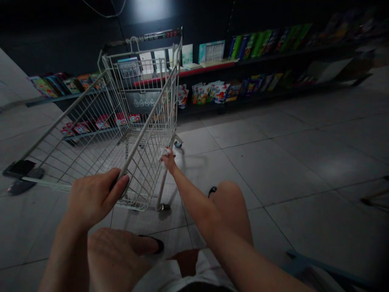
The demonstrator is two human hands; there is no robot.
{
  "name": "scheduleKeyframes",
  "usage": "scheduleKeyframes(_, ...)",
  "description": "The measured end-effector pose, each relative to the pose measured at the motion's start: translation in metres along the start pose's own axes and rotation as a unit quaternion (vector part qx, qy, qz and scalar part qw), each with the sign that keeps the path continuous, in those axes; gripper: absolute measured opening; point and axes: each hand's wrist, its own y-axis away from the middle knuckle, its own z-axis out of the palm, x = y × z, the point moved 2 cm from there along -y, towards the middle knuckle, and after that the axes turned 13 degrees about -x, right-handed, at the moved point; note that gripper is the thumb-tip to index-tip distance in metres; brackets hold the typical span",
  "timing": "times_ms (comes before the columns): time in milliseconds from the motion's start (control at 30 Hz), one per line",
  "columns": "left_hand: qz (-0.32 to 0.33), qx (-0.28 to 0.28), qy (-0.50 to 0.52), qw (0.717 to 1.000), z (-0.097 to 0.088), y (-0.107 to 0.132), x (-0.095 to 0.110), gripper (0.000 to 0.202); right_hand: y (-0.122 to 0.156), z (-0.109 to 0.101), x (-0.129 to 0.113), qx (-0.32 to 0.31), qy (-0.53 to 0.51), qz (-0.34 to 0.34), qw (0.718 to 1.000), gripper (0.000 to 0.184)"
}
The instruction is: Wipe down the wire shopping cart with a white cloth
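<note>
While the left hand (pixel 94 192) has its grip clamped on the near right corner of the shopping cart (pixel 146 125), the right hand (pixel 170 161) reaches farther along, its grip closed on a crumpled white wipe (pixel 164 152) at the wires of the cart's right side. The cart stands upright on the tiled floor (pixel 243 152), its handle (pixel 158 35) at the far end and a caster (pixel 164 207) below the near right corner. The person's right knee (pixel 230 198) is bent just right of the right arm. Far behind the cart, a red-edged shelf (pixel 219 64) carries upright boxes, with colourful bags (pixel 219 92) below; on the left, picture books (pixel 51 86) line another low shelf.
</note>
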Motion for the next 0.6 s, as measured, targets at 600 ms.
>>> scheduleKeyframes(600,-0.013,-0.007,0.008,1.000,0.001,0.000,0.002,0.047,0.068,0.025,0.031,0.135,-0.034,0.046,0.989,0.016)
